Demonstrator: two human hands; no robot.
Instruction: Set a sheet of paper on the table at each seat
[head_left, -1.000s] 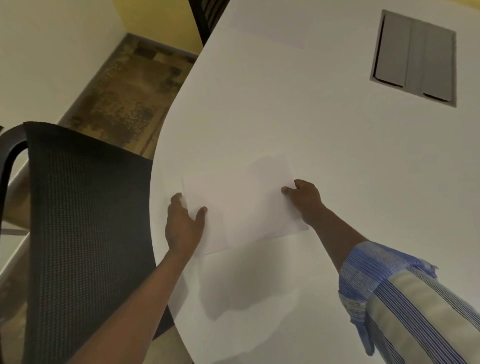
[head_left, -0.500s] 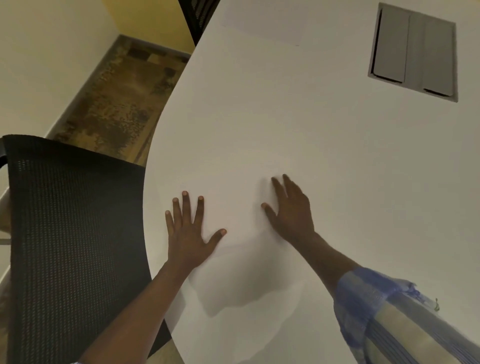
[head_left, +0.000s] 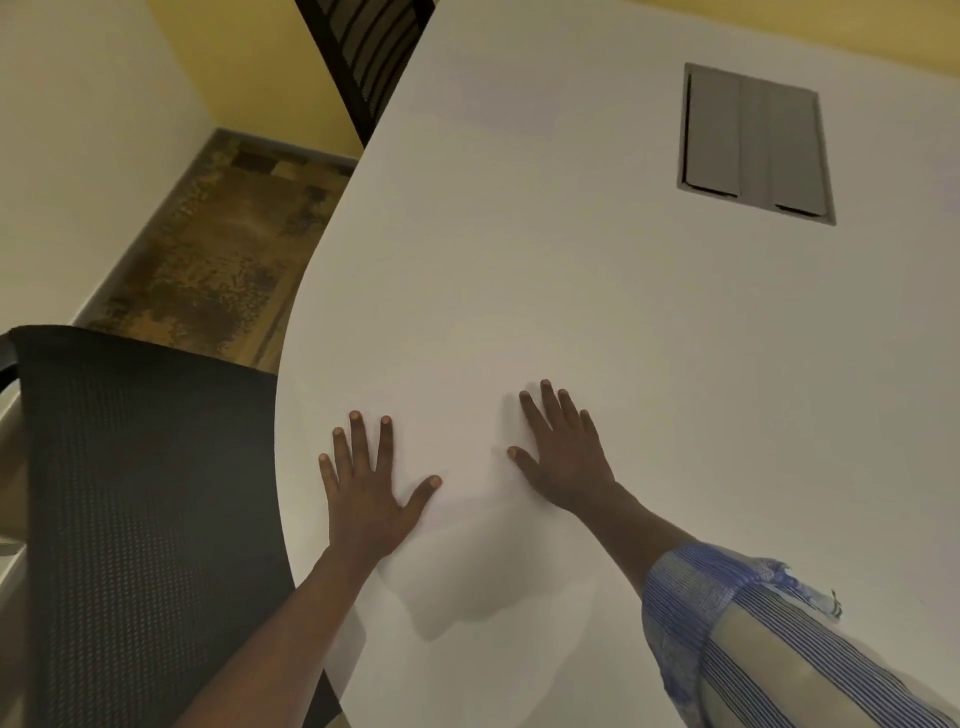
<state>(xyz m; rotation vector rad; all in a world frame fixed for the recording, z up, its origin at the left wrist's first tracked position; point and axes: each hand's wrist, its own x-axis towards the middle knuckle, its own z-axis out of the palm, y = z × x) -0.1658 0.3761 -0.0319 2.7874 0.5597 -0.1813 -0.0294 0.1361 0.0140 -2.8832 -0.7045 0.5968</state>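
A white sheet of paper (head_left: 462, 415) lies flat on the white table (head_left: 623, 312), near its left edge in front of a black mesh chair (head_left: 145, 519). The sheet is barely distinguishable from the tabletop. My left hand (head_left: 371, 483) rests palm down with fingers spread on the sheet's left part. My right hand (head_left: 563, 457) lies flat with fingers apart on its right part. Neither hand grips anything. A second faint sheet (head_left: 519, 111) seems to lie further up the table by another chair.
A grey rectangular hatch (head_left: 753, 145) is set into the tabletop at the upper right. A second dark chair (head_left: 369, 57) stands at the table's far left edge. Patterned brown floor (head_left: 218, 249) and a pale wall lie to the left.
A second ago both hands held the sheet by its edges just above the table. They let it go onto the surface and now lie flat on it with fingers spread.
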